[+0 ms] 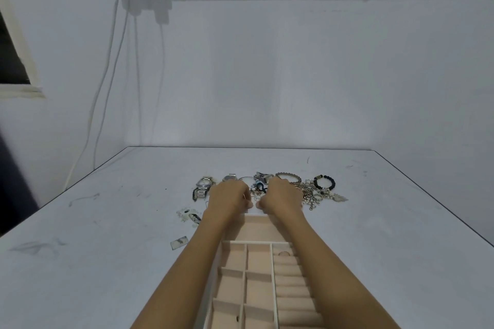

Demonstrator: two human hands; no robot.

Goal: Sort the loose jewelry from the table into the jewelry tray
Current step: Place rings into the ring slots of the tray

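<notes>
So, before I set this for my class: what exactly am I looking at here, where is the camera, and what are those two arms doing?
There is no machine here. A person wears one camera on the head, and it looks down past their own arms. The left hand and right hand reach over a pink compartment tray to a jewelry pile on the grey table. A silver watch lies to the left, and a beaded bracelet lies behind the hands. The fingers of both hands are curled, but what they grip is too small to tell.
</notes>
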